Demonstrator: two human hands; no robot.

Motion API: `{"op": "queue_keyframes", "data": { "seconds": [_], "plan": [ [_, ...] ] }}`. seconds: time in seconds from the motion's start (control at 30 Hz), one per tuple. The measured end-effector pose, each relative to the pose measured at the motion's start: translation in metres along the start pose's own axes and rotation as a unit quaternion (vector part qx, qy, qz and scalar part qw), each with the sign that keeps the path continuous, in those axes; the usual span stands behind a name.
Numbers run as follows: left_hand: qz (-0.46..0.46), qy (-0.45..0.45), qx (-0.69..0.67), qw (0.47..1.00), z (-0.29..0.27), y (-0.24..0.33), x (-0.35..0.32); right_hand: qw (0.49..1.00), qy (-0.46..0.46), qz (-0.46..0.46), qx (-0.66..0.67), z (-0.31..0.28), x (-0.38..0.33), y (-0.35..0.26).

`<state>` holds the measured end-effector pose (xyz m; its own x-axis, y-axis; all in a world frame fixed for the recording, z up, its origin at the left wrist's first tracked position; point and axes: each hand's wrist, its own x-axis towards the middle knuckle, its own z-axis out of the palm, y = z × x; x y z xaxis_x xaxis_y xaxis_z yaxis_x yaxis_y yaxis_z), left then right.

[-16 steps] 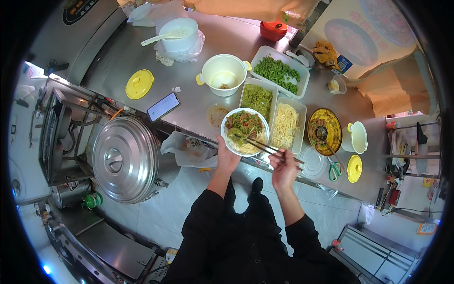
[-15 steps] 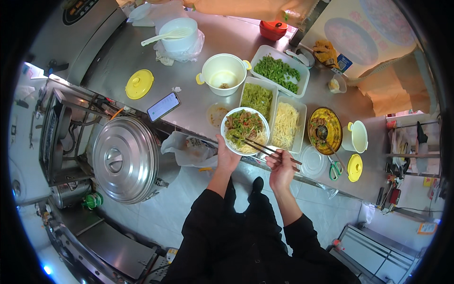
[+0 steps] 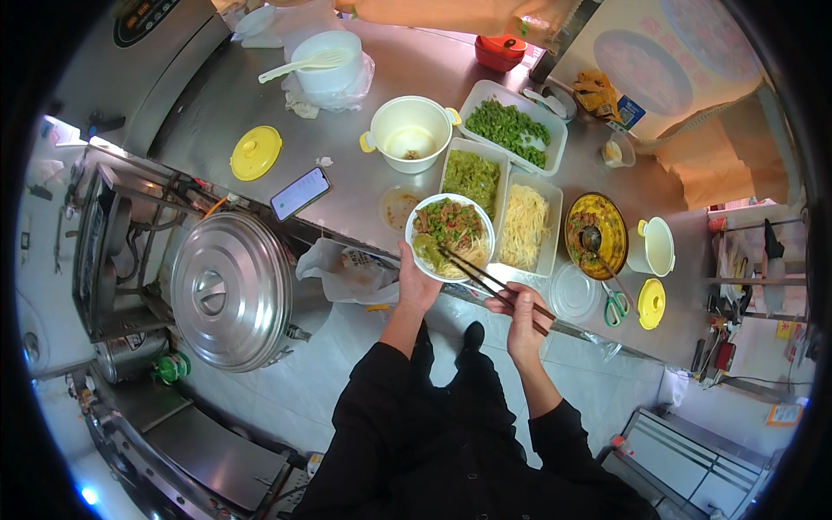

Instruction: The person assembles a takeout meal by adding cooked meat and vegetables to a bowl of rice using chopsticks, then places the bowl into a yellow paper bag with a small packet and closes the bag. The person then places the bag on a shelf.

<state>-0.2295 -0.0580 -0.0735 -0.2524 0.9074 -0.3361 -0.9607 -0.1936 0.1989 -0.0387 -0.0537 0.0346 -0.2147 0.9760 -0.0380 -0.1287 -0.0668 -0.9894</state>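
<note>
In my left hand (image 3: 418, 284) is a white bowl (image 3: 450, 237), gripped at its near left side by the counter's front edge. Chopped greens, browned bits and pale shreds fill it. My right hand (image 3: 519, 317) is closed around dark chopsticks (image 3: 490, 286), whose tips reach into the food. Just beyond the bowl stand a tub of olive-green chopped vegetable (image 3: 471, 180), a tub of pale yellow shreds (image 3: 524, 227) and a tub of bright chopped greens (image 3: 506, 130). To the right is a yellow bowl (image 3: 595, 237) of sauce with a ladle (image 3: 591, 239) in it.
A cream pot (image 3: 410, 134), a phone (image 3: 300, 194) and a yellow lid (image 3: 256, 153) sit on the steel counter. Scissors (image 3: 616, 308) and a clear lid (image 3: 575, 293) lie near its right front edge. A large lidded steel pot (image 3: 230, 293) stands left of me.
My right hand has shifted slightly down and right with the chopsticks, which now look steeper. The food in the bowl has moved a little; my left hand keeps its place.
</note>
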Motion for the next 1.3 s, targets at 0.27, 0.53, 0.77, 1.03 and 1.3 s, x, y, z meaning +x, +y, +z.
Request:
{"op": "queue_keyframes", "data": {
  "seconds": [0.27, 0.53, 0.77, 1.03, 1.3],
  "plan": [
    [-0.002, 0.002, 0.003, 1.0, -0.001, 0.003, 0.0, 0.994, -0.063, -0.029, -0.085, 0.0, -0.011, -0.032],
    [0.001, 0.02, 0.012, 1.0, -0.003, 0.002, 0.001, 0.995, -0.08, 0.024, -0.045, 0.015, -0.008, -0.029],
    [0.005, 0.012, 0.001, 1.0, -0.001, 0.001, 0.001, 0.996, -0.005, -0.036, -0.075, -0.008, -0.001, -0.028],
    [0.003, 0.014, 0.007, 1.0, -0.003, 0.002, -0.001, 0.984, -0.044, -0.117, -0.125, -0.002, -0.007, -0.037],
    [-0.002, 0.018, 0.004, 1.0, -0.004, 0.006, 0.003, 0.997, 0.062, 0.032, 0.041, -0.017, 0.001, -0.015]
  ]
}}
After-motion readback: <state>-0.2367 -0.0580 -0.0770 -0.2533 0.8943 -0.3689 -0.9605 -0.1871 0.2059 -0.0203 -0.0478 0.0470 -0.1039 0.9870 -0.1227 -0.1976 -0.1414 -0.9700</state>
